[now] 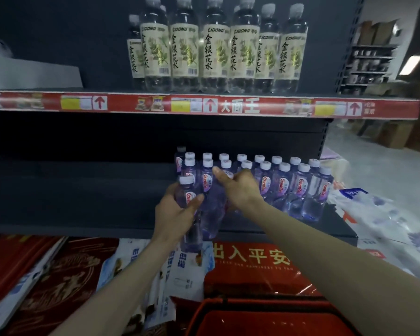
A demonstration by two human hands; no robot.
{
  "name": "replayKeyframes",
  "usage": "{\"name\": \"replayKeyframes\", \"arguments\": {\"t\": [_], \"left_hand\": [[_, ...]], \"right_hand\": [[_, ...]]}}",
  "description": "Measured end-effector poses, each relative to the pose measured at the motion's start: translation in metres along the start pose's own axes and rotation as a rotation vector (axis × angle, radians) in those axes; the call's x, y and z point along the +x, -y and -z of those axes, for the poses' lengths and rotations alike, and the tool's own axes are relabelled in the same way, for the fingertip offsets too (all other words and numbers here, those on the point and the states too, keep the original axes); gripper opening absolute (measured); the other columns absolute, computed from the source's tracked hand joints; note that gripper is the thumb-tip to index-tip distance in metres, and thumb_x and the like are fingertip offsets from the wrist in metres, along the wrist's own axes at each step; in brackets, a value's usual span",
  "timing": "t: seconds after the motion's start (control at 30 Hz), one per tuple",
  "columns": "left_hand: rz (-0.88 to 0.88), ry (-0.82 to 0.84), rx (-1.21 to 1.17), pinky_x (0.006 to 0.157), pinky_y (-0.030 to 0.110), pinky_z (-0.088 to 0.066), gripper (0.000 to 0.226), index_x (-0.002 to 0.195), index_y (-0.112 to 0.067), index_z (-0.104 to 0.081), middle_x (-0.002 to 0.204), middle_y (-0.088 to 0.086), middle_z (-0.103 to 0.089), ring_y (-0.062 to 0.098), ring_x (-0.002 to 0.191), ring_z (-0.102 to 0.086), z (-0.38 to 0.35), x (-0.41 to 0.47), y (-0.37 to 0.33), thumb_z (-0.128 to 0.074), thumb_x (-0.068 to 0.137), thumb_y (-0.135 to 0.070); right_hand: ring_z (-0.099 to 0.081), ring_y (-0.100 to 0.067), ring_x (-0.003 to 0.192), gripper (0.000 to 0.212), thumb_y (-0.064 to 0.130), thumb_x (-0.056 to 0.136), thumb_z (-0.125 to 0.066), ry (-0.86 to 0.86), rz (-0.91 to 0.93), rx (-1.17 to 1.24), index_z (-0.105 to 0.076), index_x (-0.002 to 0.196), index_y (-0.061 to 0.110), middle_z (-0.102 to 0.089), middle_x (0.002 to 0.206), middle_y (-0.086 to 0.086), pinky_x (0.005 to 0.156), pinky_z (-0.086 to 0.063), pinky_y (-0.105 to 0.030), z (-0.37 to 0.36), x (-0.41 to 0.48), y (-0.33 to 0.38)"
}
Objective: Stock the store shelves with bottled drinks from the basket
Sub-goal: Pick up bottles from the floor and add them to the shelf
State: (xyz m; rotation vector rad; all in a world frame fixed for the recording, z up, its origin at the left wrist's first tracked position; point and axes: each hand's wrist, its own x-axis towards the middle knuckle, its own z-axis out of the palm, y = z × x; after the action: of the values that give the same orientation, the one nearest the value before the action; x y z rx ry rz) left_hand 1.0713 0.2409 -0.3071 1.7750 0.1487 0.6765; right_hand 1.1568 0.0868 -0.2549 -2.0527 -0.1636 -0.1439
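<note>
Lower shelf carries the purple-bottle row on its right side, with the red basket below. The risk: push the newcomer in crooked and it could knock its neighbours over like dominoes. Left hand is wrapped firmly round the fresh bottle, at the shelf's front edge, just left of the row. Right hand is curled over the row's front bottles; gripping or just steadying, can't tell.

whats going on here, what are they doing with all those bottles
A person is stocking the lower dark metal shelf. Their left hand grips a purple-tinted plastic bottle with a white cap at the left end of the rows of matching bottles standing there. Their right hand is on those rows' front bottles; whether it grips one is unclear. A red plastic basket sits below.
</note>
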Motion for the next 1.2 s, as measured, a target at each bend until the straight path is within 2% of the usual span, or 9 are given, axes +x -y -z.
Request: {"name": "replayKeyframes", "arguments": {"t": [0.13,0.27,0.37,0.5,0.67,0.77,0.83,1.0,1.2], "left_hand": [[-0.078,0.056,0.056,0.093,0.029,-0.056,0.051,0.134,-0.029,-0.060,0.115,-0.024,-0.072,-0.003,0.108,-0.067,0.004,0.024,0.014,-0.080,0.088,-0.037],[-0.084,0.122,0.095,0.101,0.032,-0.053,0.059,0.140,-0.035,-0.053,0.127,-0.021,-0.067,0.002,0.119,-0.063,-0.001,0.041,0.021,-0.074,0.087,-0.049],[-0.072,0.164,0.081,0.107,0.042,-0.051,0.054,0.147,-0.032,-0.047,0.132,-0.015,-0.064,0.007,0.123,-0.061,-0.006,0.046,0.030,-0.070,0.098,-0.025],[-0.070,0.173,0.018,0.108,0.047,-0.051,0.054,0.149,-0.036,-0.045,0.134,-0.020,-0.065,0.004,0.124,-0.062,-0.008,0.048,0.041,-0.067,0.100,-0.027],[0.030,0.252,0.018,0.109,0.038,-0.048,0.085,0.150,-0.051,-0.026,0.134,-0.033,-0.061,-0.001,0.128,-0.058,-0.004,0.042,0.065,-0.081,0.089,-0.027],[0.114,0.202,0.163,0.107,0.046,-0.051,0.072,0.134,-0.057,-0.044,0.127,-0.023,-0.066,0.013,0.125,-0.061,-0.006,0.036,0.093,-0.087,0.077,-0.043],[0.157,0.193,0.189,0.106,0.043,-0.052,0.061,0.134,-0.038,-0.054,0.121,-0.014,-0.069,0.014,0.117,-0.065,-0.008,0.031,0.096,-0.084,0.081,-0.041],[0.165,0.219,0.278,0.090,0.021,-0.046,0.045,0.142,-0.017,-0.049,0.114,-0.005,-0.066,0.012,0.105,-0.063,-0.015,0.024,0.084,-0.066,0.100,-0.017],[0.241,0.248,0.340,0.071,0.031,-0.048,0.070,0.155,-0.027,-0.009,0.108,0.009,-0.066,0.021,0.079,-0.063,-0.025,0.024,0.081,-0.049,0.102,-0.005]], "right_hand": [[-0.065,-0.030,0.092,0.084,0.068,0.088,-0.066,-0.022,-0.016,0.013,-0.045,0.134,0.001,-0.067,0.114,-0.018,0.059,-0.044,-0.032,-0.018,0.013,0.007],[-0.064,-0.032,0.109,0.086,0.068,0.086,-0.068,-0.062,-0.007,-0.101,-0.044,0.136,0.002,-0.064,0.123,-0.014,0.067,-0.042,-0.033,-0.029,0.021,0.007],[-0.066,-0.033,0.107,0.085,0.067,0.084,-0.070,-0.089,0.023,-0.134,-0.047,0.132,0.001,-0.066,0.119,-0.016,0.070,-0.044,-0.034,-0.033,0.024,0.006],[-0.064,-0.027,0.089,0.083,0.069,0.085,-0.069,-0.019,0.042,-0.213,-0.040,0.129,0.005,-0.066,0.107,-0.013,0.070,-0.049,-0.036,-0.038,0.026,0.001],[-0.067,-0.024,0.098,0.065,0.055,0.087,-0.075,0.150,0.106,-0.065,-0.036,0.127,0.021,-0.066,0.113,-0.004,0.083,-0.056,-0.040,-0.035,0.011,-0.045],[-0.070,-0.020,0.103,0.056,0.045,0.084,-0.079,0.242,0.097,-0.258,-0.049,0.126,0.023,-0.070,0.112,0.003,0.088,-0.058,-0.032,-0.042,0.007,-0.082],[-0.069,-0.021,0.103,0.042,0.044,0.086,-0.073,0.261,0.089,-0.338,-0.057,0.119,0.024,-0.071,0.111,0.001,0.087,-0.058,-0.035,-0.053,0.002,-0.096],[-0.067,-0.026,0.099,0.035,0.048,0.088,-0.070,0.103,0.061,-0.310,-0.052,0.110,0.026,-0.068,0.104,-0.001,0.083,-0.059,-0.044,-0.077,-0.008,-0.105],[-0.065,-0.029,0.102,0.054,0.066,0.086,-0.067,-0.056,0.029,-0.472,-0.041,0.105,0.023,-0.067,0.106,-0.004,0.081,-0.054,-0.044,-0.090,-0.011,-0.101]]}}
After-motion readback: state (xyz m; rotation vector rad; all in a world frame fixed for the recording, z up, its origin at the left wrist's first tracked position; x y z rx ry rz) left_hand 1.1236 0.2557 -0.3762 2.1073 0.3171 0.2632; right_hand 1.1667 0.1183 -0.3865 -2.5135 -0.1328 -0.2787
